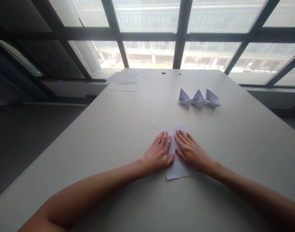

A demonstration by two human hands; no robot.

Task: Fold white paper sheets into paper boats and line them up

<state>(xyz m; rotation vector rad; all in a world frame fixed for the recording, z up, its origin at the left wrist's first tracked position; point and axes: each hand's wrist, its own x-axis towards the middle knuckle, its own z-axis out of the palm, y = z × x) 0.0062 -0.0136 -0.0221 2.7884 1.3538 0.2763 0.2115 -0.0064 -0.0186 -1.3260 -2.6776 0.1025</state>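
Note:
A sheet of white paper [178,167] lies flat on the white table, partly covered by both hands. My left hand [160,151] rests palm down over its left edge, fingers stretched out and thumb pointing inward. On the paper's right side my right hand [189,149] lies flat too, its fingers extended and slightly apart. A narrow strip of paper shows between the two hands. Whether the sheet has folds under the palms is hidden. Beyond the hands, to the right, three folded paper boats [199,99] stand in a row, close together.
Several loose sheets of paper [124,77] lie in a stack at the table's far left. Two small dark round fittings, one a grommet [163,73], sit near the far edge. The white table [89,141] reaches to large dark-framed windows [151,53].

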